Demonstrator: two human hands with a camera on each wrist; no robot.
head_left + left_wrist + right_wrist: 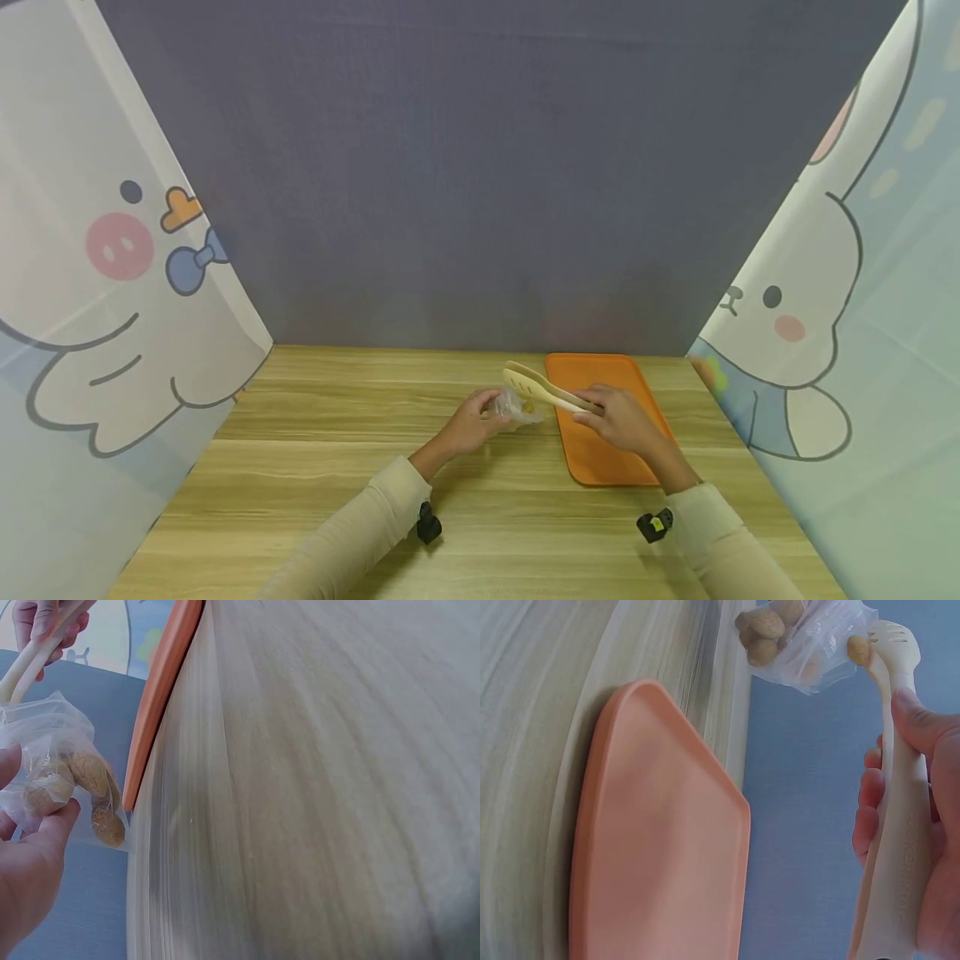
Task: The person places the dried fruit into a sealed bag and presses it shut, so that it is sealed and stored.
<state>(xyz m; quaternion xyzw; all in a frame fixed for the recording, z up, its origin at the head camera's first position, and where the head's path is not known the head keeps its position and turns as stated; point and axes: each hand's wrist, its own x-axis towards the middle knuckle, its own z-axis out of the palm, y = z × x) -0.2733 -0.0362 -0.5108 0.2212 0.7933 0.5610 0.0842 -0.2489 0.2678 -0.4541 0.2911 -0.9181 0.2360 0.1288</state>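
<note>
My left hand [474, 423] grips a clear plastic bag [512, 407], thumb and fingers on either side. Inside are several brown, rough-shelled nuts [91, 774], peanut-like in shape. In my right hand [618, 419] is a pair of cream tongs [904, 787], held around the arms with the slotted tips pointing at the bag. One nut [859, 649] shows right beside the tong tips in the right wrist view; whether they pinch it I cannot tell. Below the right hand lies an orange tray [611, 458], flat on the table, its visible surface bare.
The wood-grain table [337, 500] ends at a dark grey back panel [480, 183]. Cartoon-printed sheets [825, 333] stand along both sides. Each wrist carries a small black camera [429, 525] above the table.
</note>
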